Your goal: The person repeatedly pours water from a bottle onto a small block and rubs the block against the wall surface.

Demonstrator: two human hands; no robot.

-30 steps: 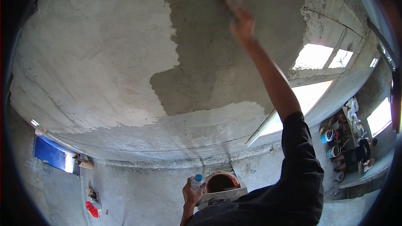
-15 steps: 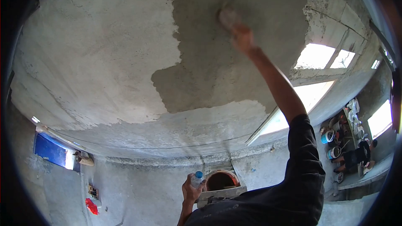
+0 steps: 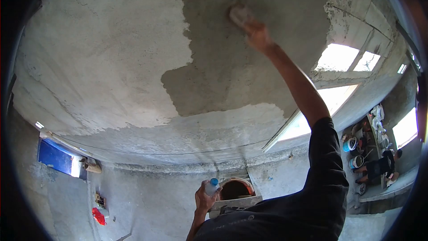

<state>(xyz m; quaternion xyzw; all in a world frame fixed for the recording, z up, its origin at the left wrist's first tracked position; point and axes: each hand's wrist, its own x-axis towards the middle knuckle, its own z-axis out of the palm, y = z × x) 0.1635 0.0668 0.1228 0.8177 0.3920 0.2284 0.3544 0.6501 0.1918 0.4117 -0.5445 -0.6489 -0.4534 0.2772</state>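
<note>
High on the wall, my right hand [image 3: 258, 35] is closed around a pale oblong pad [image 3: 240, 14] with a darker edge. Its exact kind is blurred. The pad lies against a broad patch of dark, damp-looking plaster [image 3: 223, 80], bordered on the left by lighter, drier wall [image 3: 102, 53]. Low in the view, my left hand [image 3: 204, 200] grips a clear plastic bottle [image 3: 211, 188] with a blue cap, held upright. Just right of the bottle stands a bucket [image 3: 235, 181] with an orange-brown inside; its contents are dark and hard to make out.
Window openings [image 3: 336, 57] break the wall at right. Farther right, another person [image 3: 381, 166] is near several buckets [image 3: 356, 161] and a cluttered shelf. A blue panel [image 3: 55, 157] and a red item [image 3: 98, 216] are at lower left. A thin cable runs along the lower wall.
My right hand and the pad have shifted slightly left on the damp plaster. My left hand with the bottle has risen a little.
</note>
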